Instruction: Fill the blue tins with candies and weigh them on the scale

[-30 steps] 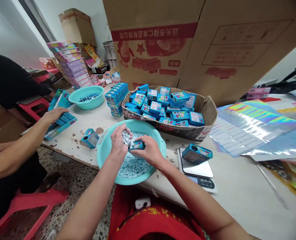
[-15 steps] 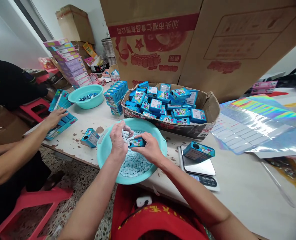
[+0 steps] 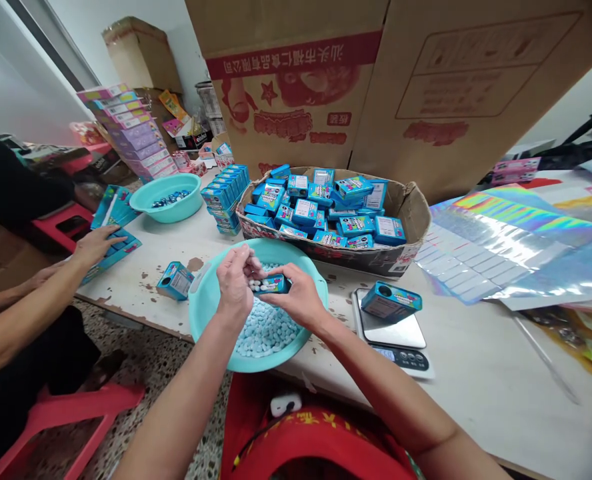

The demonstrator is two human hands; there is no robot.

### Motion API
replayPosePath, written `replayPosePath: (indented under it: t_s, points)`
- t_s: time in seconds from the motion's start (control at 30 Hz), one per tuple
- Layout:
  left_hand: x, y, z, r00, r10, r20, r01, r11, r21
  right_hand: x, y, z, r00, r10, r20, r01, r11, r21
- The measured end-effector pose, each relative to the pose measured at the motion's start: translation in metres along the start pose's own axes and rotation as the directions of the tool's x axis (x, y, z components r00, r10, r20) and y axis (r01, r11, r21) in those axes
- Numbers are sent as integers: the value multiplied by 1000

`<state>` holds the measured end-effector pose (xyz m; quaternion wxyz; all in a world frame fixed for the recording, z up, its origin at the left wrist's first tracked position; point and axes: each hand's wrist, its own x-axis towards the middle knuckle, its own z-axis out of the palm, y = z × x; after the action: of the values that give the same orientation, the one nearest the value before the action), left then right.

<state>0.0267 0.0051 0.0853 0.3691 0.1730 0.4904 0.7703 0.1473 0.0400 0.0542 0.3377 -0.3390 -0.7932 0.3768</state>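
On my head view, the left hand (image 3: 235, 279) is just left of the frame's centre, fingers curled around some pale pellets (image 3: 257, 284). Right beside it, my right hand (image 3: 299, 293) has a small blue box (image 3: 275, 285) gripped between thumb and fingers, its left end against the pellets. I have both hands above a turquoise basin (image 3: 207, 320) at the middle of the frame, with a heap of light blue pellets (image 3: 269, 330) in it.

Left of the basin I see a blue carton (image 3: 175, 281) standing on the table (image 3: 476, 373); right of it, another blue carton (image 3: 392, 302) rests on a scale (image 3: 411, 337). Just beyond the basin, a torn cardboard tray (image 3: 416, 223) holds a jumble of small blue boxes (image 3: 321, 207), and stacked blue boxes (image 3: 225, 197) sit by its left end. A second turquoise bowl (image 3: 173, 210) is farther left, with shiny blue pieces in it. At the left edge, a co-worker's hand (image 3: 93, 247) touches an opened blue display box (image 3: 119, 250). Iridescent sheets (image 3: 506, 247) lie at the right.
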Motion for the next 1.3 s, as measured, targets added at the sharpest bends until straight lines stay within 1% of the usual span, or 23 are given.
replayPosePath:
  t_s: [0.13,0.2,0.27,0.33,0.37,0.43,0.47,0.5,0.57,0.6,0.63,0.67,0.73,0.83,0.87,0.93,1.0,1.03,1.07,1.1,1.17,1.23,1.3]
  points:
    - [0,-1,3,1000,-10,30,11,999,-35,0,3,-1,1000,9,12,-9,1000,16]
    - [5,-2,-2,999,23,43,-21,998,-51,0,2,-8,999,33,13,-33,999,29]
    - [15,-4,-13,998,65,-6,-65,998,-27,0,1,-19,999,36,-2,-36,998,51]
    - [26,-12,-26,998,57,-23,-53,988,145,0,1,-31,998,49,-38,-46,996,80]
    - [31,-18,-33,999,30,32,-38,956,292,1,1,-37,996,67,-53,-62,993,96]
    - [35,-35,-41,978,-75,196,-48,830,556,3,1,-46,993,100,-68,-91,989,118]
    - [33,-44,-41,946,-135,295,-86,771,630,4,0,-49,991,107,-75,-97,987,124]
    - [30,-53,-39,894,-189,408,-151,729,668,6,-1,-51,990,109,-89,-98,987,127]
    - [19,-69,-32,749,-269,605,-329,642,692,10,-4,-52,985,105,-135,-88,987,132]
    - [12,-74,-28,659,-327,677,-442,559,701,12,-6,-52,983,102,-154,-80,987,141]
    - [6,-78,-25,578,-393,715,-553,455,698,14,-8,-50,981,97,-166,-71,985,159]
    - [0,-79,-25,523,-454,722,-641,349,684,16,-9,-48,982,94,-166,-62,980,188]
    - [-8,-76,-31,473,-541,695,-734,194,651,19,-8,-42,983,113,-147,-72,963,259]
    - [-14,-63,-56,413,-622,665,-786,125,605,19,-2,-36,975,166,-147,-114,944,310]
    - [-14,-59,-65,416,-640,646,-784,108,612,18,1,-35,972,178,-156,-124,945,302]
    - [-13,-52,-80,479,-649,591,-751,46,658,16,7,-31,972,184,-148,-142,956,256]
    - [-8,-48,-91,585,-615,529,-674,-5,739,12,13,-27,979,180,-92,-161,969,185]
    - [-5,-46,-94,645,-578,500,-610,5,792,10,15,-24,982,175,-63,-164,975,152]
    - [-1,-44,-96,701,-536,470,-527,55,848,8,16,-21,985,168,-43,-162,979,126]
    - [1,-40,-97,756,-495,430,-417,143,898,6,18,-18,986,162,-36,-157,982,105]
    - [4,-31,-95,843,-437,314,-134,395,909,3,20,-12,988,150,-30,-147,987,65]
    - [2,-20,-87,895,-394,208,120,662,740,0,22,-6,992,125,-11,-125,992,6]
    - [0,-12,-74,934,-320,158,224,870,439,-3,21,1,995,97,11,-96,994,-58]
